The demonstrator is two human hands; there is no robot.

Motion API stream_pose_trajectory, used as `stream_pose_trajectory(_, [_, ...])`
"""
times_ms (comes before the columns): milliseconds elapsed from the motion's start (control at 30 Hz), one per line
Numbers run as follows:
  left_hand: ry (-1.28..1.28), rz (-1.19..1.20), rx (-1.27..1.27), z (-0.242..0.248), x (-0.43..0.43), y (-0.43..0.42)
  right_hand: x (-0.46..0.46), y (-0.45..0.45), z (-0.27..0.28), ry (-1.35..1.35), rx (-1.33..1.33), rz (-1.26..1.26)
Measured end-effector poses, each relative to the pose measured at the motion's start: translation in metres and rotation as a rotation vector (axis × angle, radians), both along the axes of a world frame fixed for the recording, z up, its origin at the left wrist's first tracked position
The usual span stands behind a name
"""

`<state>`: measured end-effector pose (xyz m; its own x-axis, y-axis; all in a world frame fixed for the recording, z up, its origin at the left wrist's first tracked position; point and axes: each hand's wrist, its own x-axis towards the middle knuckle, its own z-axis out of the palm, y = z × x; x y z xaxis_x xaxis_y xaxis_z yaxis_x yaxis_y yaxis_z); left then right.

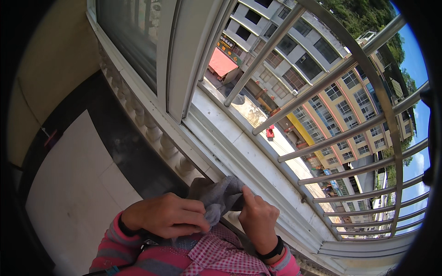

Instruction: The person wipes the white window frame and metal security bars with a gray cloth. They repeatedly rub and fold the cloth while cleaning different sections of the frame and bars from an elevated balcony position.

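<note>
A crumpled grey cloth (224, 193) is stretched between my two hands, close to my chest and over the inner edge of the window sill. My left hand (169, 215) grips a bunched end of it, fingers curled around the fabric. Pinched in my right hand (257, 214), near the raised thumb and index finger, is the opposite edge of the cloth. Below and beyond the hands runs the white window track (221, 155). Folds hide part of the cloth and some of my fingertips.
Outside the track lies a tiled outer ledge (228, 124), bounded by metal security bars (321, 148) with a street and buildings beyond. A sliding window frame (190, 51) stands at the upper left. Stone balusters (152, 127) line the sill's inner side above a dark-bordered floor (86, 165).
</note>
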<state>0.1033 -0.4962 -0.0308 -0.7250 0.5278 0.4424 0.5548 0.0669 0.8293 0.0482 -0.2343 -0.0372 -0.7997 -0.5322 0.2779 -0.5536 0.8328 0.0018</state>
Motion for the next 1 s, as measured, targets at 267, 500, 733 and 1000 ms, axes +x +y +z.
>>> stream_pose_trajectory(267, [-0.025,0.035,-0.075,0.005,-0.006,0.008,-0.033,-0.049,-0.024,0.027,-0.131,0.126])
stream_pose_trajectory(500, [-0.161,0.229,0.095,-0.020,-0.013,0.005,0.004,0.027,-0.014,-0.054,-0.193,-0.029])
stream_pose_trajectory(733, [-0.322,0.845,0.148,-0.046,-0.049,0.024,0.014,0.060,-0.025,-0.011,-0.385,-0.036])
stream_pose_trajectory(1000, [-0.118,1.124,-0.394,-0.038,-0.082,0.037,0.013,0.068,-0.033,-0.037,-0.396,-0.039])
